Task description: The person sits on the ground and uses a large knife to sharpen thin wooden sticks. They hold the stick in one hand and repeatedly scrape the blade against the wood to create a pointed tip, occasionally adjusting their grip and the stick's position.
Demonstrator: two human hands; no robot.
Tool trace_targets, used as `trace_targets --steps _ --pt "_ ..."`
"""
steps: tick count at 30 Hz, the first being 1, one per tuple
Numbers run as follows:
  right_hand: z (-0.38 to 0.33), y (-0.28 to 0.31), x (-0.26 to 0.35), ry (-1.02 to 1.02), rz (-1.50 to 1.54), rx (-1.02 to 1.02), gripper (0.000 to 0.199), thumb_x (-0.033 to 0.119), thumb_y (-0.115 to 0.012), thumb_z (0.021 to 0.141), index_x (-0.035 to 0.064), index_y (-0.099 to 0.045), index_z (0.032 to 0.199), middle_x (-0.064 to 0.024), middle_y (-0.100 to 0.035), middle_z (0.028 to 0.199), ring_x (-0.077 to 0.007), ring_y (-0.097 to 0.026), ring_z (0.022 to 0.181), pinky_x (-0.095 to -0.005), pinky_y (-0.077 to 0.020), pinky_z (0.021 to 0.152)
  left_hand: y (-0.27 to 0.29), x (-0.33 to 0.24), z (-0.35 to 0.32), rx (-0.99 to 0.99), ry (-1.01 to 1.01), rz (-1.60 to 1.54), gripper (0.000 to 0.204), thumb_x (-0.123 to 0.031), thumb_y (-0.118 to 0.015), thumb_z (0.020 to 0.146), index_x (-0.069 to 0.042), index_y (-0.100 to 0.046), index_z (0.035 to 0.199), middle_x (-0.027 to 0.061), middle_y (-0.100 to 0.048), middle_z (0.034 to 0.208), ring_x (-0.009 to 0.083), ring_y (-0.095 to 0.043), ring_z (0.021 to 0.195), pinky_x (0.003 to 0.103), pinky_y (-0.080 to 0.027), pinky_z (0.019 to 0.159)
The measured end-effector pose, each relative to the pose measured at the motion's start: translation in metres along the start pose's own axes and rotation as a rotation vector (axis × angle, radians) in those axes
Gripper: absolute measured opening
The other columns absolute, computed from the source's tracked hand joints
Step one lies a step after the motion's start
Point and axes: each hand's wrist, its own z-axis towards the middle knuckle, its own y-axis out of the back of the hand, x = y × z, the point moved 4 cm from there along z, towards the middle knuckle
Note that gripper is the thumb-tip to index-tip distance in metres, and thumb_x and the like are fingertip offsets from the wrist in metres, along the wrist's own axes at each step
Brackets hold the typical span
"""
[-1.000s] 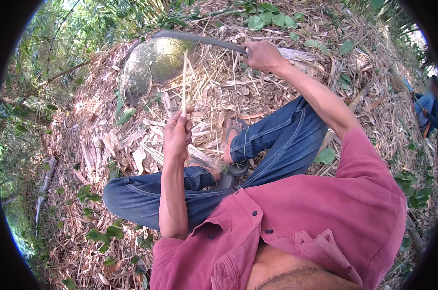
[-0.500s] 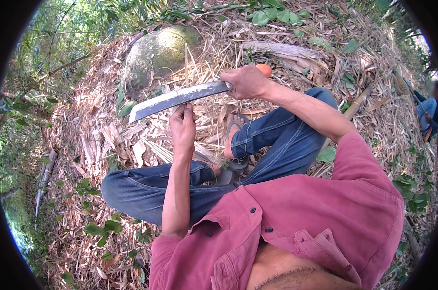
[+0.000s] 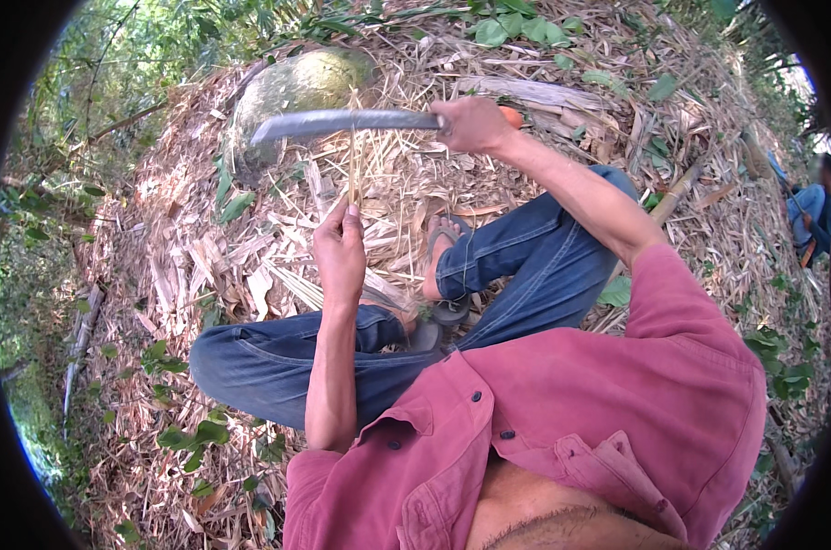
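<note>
My right hand (image 3: 470, 126) grips the orange handle of a machete (image 3: 342, 123), whose long blade points left and is slightly smeared by motion. Between the pinched thumb and fingers of my left hand (image 3: 340, 249) is a thin pale strip, apparently bamboo (image 3: 355, 170), standing out away from me. The blade lies across this strip toward its far end; whether they touch I cannot tell. Several pale split strips (image 3: 293, 282) rest on the ground beside my left shin.
A large mossy rock (image 3: 292, 96) sits just beyond the blade. Dry leaves and shavings cover the ground around my crossed legs and sandals. A broad woody piece (image 3: 535, 94) lies at the far side. Another person (image 3: 811, 211) sits at the far right.
The machete and my right hand have moved away from me, so the blade has slid toward the strip's far end. My left hand has drawn slightly nearer with the strip.
</note>
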Motion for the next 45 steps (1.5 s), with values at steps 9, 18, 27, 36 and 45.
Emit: trace_targets --steps 9,18,27,36,45 --pt "0.013 0.007 -0.081 -0.467 0.059 0.12 0.024 0.022 -0.061 0.074 0.0071 -0.061 0.093 -0.0129 -0.061 0.064 -0.0288 -0.064 0.062 -0.0419 -0.05 0.059 0.0 0.0 -0.006 0.065 0.048 -0.062 0.03 -0.019 -0.049 0.096 -0.003 -0.058 0.12 -0.0081 -0.041 0.063 0.0005 -0.031 0.048 0.019 -0.023 0.041" --pt "-0.024 0.02 0.021 0.044 0.057 0.15 0.022 0.022 -0.068 0.071 0.0083 -0.056 0.083 -0.0089 -0.06 0.065 -0.0263 -0.063 0.06 -0.0391 -0.049 0.055 -0.002 0.014 0.009 0.053 0.291 -0.4 0.02 -0.019 -0.054 0.093 -0.005 -0.056 0.108 -0.0008 -0.054 0.07 0.0055 -0.049 0.052 0.018 -0.038 0.043" --pt "-0.028 -0.006 0.046 0.179 0.095 0.159 0.018 0.022 -0.065 0.071 0.01 -0.057 0.081 -0.0099 -0.061 0.067 -0.029 -0.064 0.066 -0.0434 -0.0501 0.06 0.0 0.015 0.004 0.127 0.34 -0.597 0.014 -0.016 -0.056 0.092 -0.004 -0.055 0.1 0.0 -0.052 0.07 0.0026 -0.042 0.048 0.016 -0.027 0.037" --pt "-0.001 -0.002 -0.003 -0.029 -0.063 0.115 0.016 0.024 -0.062 0.075 0.0115 -0.059 0.085 -0.0124 -0.063 0.069 -0.0285 -0.065 0.068 -0.0436 -0.0511 0.061 -0.005 0.008 -0.003 0.103 0.277 -0.499 0.039 -0.013 -0.054 0.093 0.0 -0.047 0.129 -0.0011 -0.051 0.069 0.0024 -0.041 0.047 0.016 -0.03 0.037" --pt "0.005 -0.002 -0.081 -0.471 0.045 0.169 0.018 0.016 -0.052 0.082 0.0063 -0.062 0.093 -0.0033 -0.059 0.068 -0.0146 -0.059 0.057 -0.0349 -0.0507 0.053 -0.01 -0.002 0.003 0.039 0.233 -0.526 0.043 -0.013 -0.052 0.094 0.001 -0.041 0.133 -0.001 -0.051 0.068 0.0047 -0.043 0.05 0.018 -0.033 0.04"
